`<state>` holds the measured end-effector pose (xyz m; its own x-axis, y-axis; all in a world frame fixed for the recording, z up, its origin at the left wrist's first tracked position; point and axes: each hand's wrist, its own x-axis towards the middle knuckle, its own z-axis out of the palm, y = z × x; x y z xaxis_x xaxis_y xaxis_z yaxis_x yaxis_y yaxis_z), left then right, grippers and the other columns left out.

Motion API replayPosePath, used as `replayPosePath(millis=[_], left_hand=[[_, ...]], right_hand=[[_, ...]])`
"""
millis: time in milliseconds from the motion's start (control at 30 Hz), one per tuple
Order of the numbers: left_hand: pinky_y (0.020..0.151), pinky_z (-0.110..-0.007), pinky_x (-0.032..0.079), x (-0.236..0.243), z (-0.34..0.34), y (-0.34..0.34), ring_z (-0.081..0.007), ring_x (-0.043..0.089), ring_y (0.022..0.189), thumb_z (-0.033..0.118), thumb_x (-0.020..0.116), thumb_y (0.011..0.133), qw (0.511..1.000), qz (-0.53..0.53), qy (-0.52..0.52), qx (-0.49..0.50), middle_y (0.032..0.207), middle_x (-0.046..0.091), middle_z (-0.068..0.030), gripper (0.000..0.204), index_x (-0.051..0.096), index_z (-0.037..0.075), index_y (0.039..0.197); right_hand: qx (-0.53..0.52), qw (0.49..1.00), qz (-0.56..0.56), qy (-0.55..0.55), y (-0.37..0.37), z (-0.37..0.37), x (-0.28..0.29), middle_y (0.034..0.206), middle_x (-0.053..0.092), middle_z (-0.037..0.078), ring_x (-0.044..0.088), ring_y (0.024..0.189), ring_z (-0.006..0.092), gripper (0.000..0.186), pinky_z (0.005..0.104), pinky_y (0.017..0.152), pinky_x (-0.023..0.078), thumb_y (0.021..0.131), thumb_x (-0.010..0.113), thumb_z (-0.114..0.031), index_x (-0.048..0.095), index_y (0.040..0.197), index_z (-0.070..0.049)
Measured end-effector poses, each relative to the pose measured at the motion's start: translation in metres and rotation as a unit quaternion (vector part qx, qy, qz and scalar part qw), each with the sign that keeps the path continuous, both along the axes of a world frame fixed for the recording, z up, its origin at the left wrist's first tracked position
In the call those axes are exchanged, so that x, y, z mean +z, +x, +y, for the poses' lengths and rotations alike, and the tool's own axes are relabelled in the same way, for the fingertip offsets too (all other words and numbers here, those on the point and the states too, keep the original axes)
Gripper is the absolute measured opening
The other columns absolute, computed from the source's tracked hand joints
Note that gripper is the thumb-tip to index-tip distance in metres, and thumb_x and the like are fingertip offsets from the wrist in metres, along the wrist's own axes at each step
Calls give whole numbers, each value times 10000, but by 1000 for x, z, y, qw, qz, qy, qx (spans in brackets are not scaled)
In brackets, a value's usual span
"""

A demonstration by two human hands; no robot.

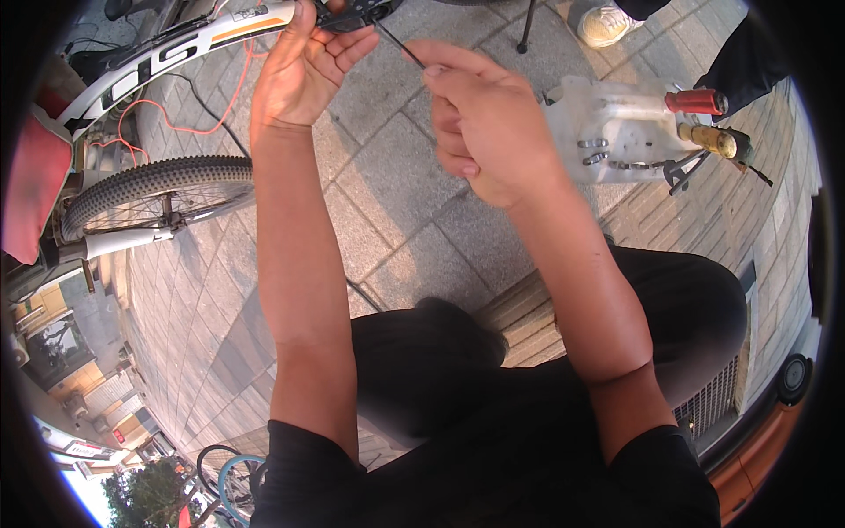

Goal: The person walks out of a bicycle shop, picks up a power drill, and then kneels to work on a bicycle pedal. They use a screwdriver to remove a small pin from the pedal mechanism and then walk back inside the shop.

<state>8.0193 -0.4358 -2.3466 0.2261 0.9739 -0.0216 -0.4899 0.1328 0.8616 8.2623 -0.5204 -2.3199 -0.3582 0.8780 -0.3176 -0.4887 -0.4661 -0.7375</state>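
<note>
1. While only the head view is given, it shows two bare hands meeting beside a bike's white frame (198, 48) at the upper left
2. The left hand (304, 75) is up at the top edge, palm showing, its thumb and fingers about a black part (354, 18) next to the frame; whether they are clamped on it or just prop it up, I cannot tell
3. The right hand (493, 123) has thumb and forefinger pinched together on a thin black rod (398, 42), the other fingers curled in; the rod slants from that pinch up to the black part, and I cannot tell whether it is a tool or a cable
4. As for progress, the work looks underway: the rod is already at the black part and both hands are busy there, but nothing shows as finished, and what is left is hard to judge because the picture's edge cuts that spot off
5. Below the frame is a knobbly tyre (158, 178), with an orange cord (238, 95) near it
6. Well apart on the right, a pale plastic tray (572, 101) bears a red handle (694, 101) and a brass-coloured handle (709, 139), neither of them in hand
</note>
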Motion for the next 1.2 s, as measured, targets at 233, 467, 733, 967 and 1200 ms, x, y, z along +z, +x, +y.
replayPosePath(millis=[233, 467, 733, 967, 1200], left_hand=[[1057, -481, 542, -6, 4, -4, -319, 685, 1143, 411, 530, 1076, 999, -42, 8, -21, 1184, 707, -189, 451, 619, -1, 1234], [1032, -480, 557, -5, 5, -7, -307, 699, 1108, 439, 535, 1069, 999, -35, 9, -30, 1160, 716, -152, 456, 625, 23, 1234], [881, -473, 617, 7, 6, 2, -271, 762, 945, 433, 558, 1054, 999, -23, -23, 1, 1065, 772, -133, 432, 687, 47, 1201], [868, -471, 622, 9, 0, 0, -277, 764, 936, 418, 557, 1058, 1000, -13, -22, 16, 1059, 771, -142, 414, 688, 50, 1194], [883, -472, 616, 11, -3, 4, -278, 761, 942, 423, 554, 1059, 999, -13, -27, 14, 1064, 769, -146, 428, 685, 40, 1199]], right_hand=[[101, 925, 344, -127, 5, 10, -29, 588, 273, -75, 252, 440, 62, 344, 218, 359, 251, 1078, 420, -194, 574, 1373, -104], [85, 919, 363, -128, 2, -1, -38, 588, 275, -68, 250, 440, 68, 344, 221, 359, 259, 1078, 418, -196, 576, 1373, -113], [-12, 982, 176, -71, -5, -7, -17, 607, 363, -40, 279, 443, 63, 348, 254, 386, 263, 1033, 489, -136, 542, 1357, -20], [-76, 990, 95, -78, -20, -17, -1, 621, 398, -35, 311, 446, 60, 353, 258, 387, 270, 1034, 522, -144, 552, 1360, -10], [-152, 956, -167, 186, -28, -3, -22, 631, 421, -54, 339, 471, 45, 319, 251, 395, 284, 1034, 538, -124, 604, 1332, -33]])
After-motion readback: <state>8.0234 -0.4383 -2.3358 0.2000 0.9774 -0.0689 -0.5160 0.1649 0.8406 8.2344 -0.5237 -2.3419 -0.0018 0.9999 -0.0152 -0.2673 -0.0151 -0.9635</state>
